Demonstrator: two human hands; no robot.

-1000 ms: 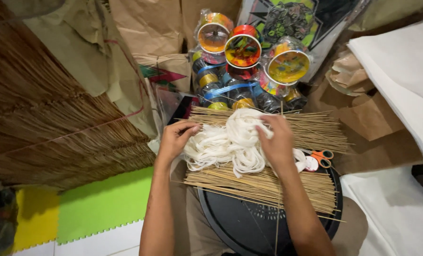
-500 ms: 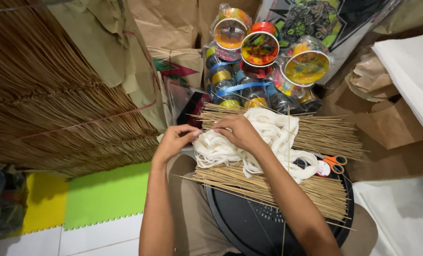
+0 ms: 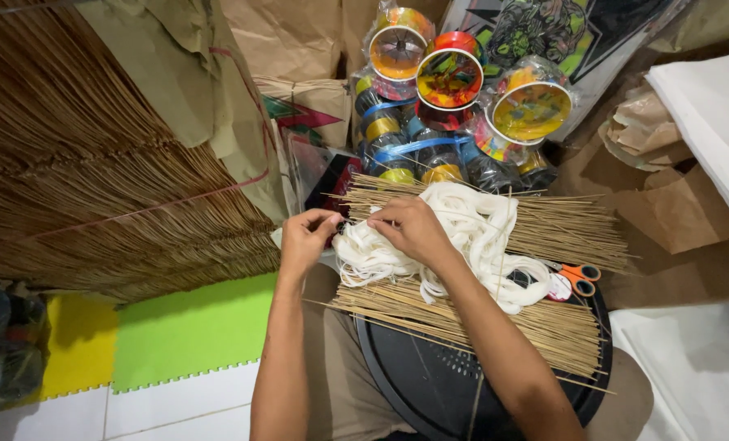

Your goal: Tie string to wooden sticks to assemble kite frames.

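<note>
Both hands pinch white string [image 3: 462, 237] heaped on 2 stick bundles [image 3: 495, 322]. Left hand [image 3: 305, 238] nips its near edge; right hand [image 3: 409, 229] grips just beside. Scissors [image 3: 577, 278] lie beyond the right fingers. Best to pull 1 strand gently, avoiding tangles.

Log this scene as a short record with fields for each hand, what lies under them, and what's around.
left hand: at the left edge of the white string, fingers curled
right hand: resting on the string, fingers bent into it
under string: thin sticks spread across a black round stool
scissors: orange handles, lying on the sticks, right of the string
behind: spools wrapped in clear plastic
left side: big stick bundle, green mat, yellow mat
right side: brown paper, white sheets
</note>
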